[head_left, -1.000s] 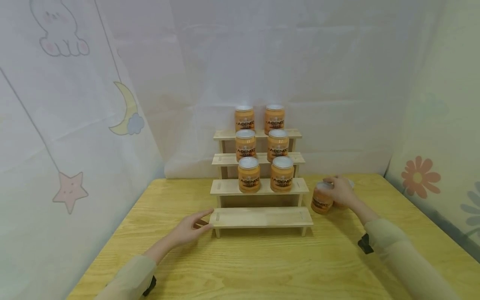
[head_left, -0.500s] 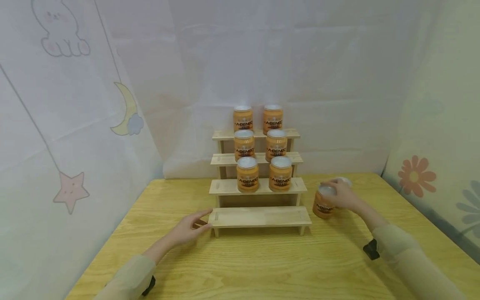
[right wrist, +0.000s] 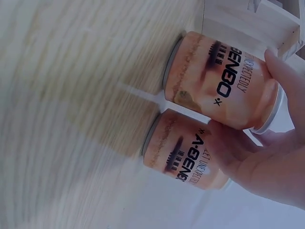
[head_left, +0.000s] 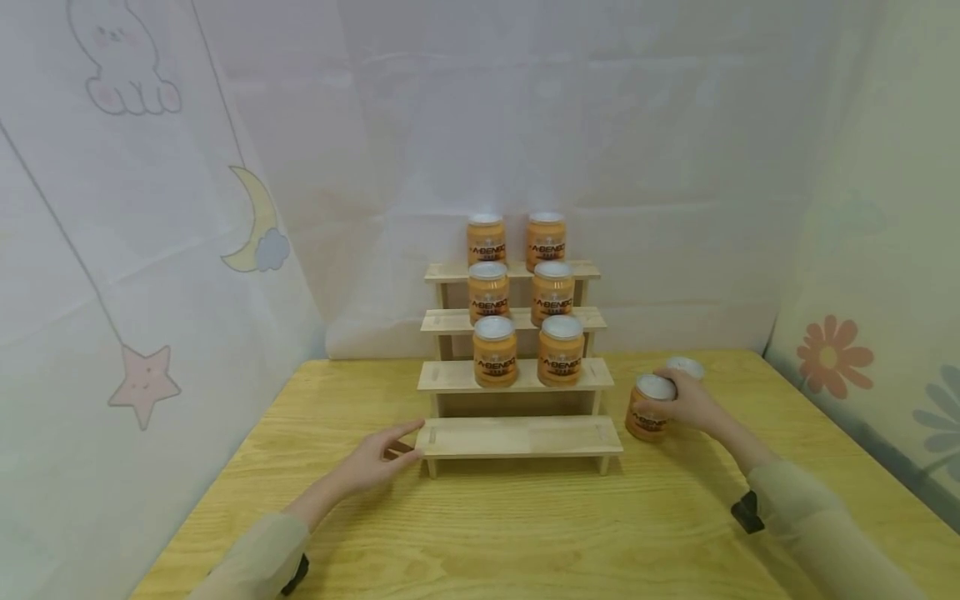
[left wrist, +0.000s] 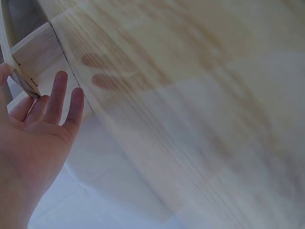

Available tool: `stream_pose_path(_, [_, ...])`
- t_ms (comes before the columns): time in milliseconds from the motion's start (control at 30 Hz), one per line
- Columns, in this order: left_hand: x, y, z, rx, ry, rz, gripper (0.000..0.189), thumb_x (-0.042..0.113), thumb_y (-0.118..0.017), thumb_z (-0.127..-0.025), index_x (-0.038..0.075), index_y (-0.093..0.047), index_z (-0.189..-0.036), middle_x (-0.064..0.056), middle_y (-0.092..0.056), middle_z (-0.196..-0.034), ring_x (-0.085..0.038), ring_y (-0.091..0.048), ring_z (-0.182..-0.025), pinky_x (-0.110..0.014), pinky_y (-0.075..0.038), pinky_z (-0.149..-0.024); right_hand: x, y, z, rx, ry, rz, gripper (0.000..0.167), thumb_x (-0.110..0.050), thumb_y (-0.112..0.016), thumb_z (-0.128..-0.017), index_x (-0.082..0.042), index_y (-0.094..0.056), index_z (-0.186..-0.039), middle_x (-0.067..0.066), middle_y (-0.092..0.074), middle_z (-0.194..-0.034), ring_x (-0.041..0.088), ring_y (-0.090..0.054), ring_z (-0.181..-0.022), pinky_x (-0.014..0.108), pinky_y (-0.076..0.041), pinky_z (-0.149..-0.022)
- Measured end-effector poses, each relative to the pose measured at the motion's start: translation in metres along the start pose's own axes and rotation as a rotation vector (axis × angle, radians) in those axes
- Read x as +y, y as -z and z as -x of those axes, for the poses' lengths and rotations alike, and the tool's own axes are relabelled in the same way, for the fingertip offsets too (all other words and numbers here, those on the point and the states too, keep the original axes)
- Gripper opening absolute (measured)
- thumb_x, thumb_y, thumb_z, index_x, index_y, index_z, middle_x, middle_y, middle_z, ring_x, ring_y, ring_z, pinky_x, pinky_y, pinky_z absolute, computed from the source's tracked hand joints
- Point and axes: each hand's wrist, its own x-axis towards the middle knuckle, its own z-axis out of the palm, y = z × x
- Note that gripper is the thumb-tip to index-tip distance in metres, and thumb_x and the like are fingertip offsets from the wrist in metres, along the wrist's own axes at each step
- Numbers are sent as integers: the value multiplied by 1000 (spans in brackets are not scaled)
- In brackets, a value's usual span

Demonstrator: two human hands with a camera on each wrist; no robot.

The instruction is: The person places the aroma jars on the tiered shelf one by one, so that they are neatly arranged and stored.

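My left hand [head_left: 375, 458] pinches the left end of the bottom step of a wooden stepped stand [head_left: 517, 437], thumb at the front corner, index finger further back. In the left wrist view the other fingers [left wrist: 58, 93] extend beside the board's end. Right of the stand, my right hand [head_left: 690, 403] grips an orange can [head_left: 647, 423] near its silver lid, thumb and fingers on either side. This can [right wrist: 214, 78] stands upright on the table. A second orange can [right wrist: 178, 148] stands close beside it, partly covered by the right hand in the head view.
Pairs of matching cans stand on the upper three steps, such as one can [head_left: 496, 354] and its neighbour [head_left: 561, 354]. The wooden table [head_left: 480, 533] reaches back to a white cloth backdrop [head_left: 637, 150], with printed side cloths left and right.
My right hand and its can have shifted slightly toward me, and more of the second can's lid shows behind. The left hand keeps its place at the stand.
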Motion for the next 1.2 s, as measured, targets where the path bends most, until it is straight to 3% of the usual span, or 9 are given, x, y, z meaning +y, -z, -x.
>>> stream_pose_path(267, [-3,-1,-2,4,10,-8,60,36,-52,-97,5,-34,-145,-18,-39,-145,-32,-61,-107,-44,-53,-88,4,-1,5,-18,-1,5,86,-40,-73,-80,10,-33,-137,34,-49,-124,44,-55,-105,50,-52,-80])
stream_pose_path(500, [-1,-1,-2,5,-5,-16,59,34,-52,-97,5,-35,-145,-18,-41,-144,-31,-62,-105,-43,-53,-87,3,4,13,-62,49,28,88,-37,-73,-81,10,-29,-140,37,-27,-143,51,-45,-117,56,-48,-85])
stream_pose_path(633, [-1,0,-1,0,-1,-11,58,35,-51,-97,7,-35,-145,-19,-40,-145,-33,-61,-107,-46,-52,-88,-1,6,20,-82,74,3,85,-36,-74,-80,9,-33,-139,37,-20,-146,51,-44,-118,51,-51,-81])
stream_pose_path(867, [-3,-1,-1,-2,9,-2,55,35,-49,-98,9,-36,-145,-17,-41,-144,-31,-61,-107,-45,-52,-89,-6,9,31,-53,83,50,80,-40,-76,-77,5,-42,-134,32,-50,-125,37,-59,-100,38,-53,-70])
stream_pose_path(1033, [-4,0,0,-5,12,2,55,35,-49,-98,9,-36,-145,-17,-41,-144,-31,-61,-107,-45,-52,-88,-16,17,36,-31,78,45,84,-39,-75,-78,5,-36,-139,32,-48,-127,37,-58,-102,36,-53,-70])
stream_pose_path(1200, [-1,1,-1,0,14,15,56,35,-49,-98,8,-36,-145,-18,-41,-144,-32,-61,-107,-46,-52,-89,-36,28,32,-7,97,-10,76,-36,-74,-80,2,-38,-135,22,-53,-116,35,-56,-101,33,-53,-73])
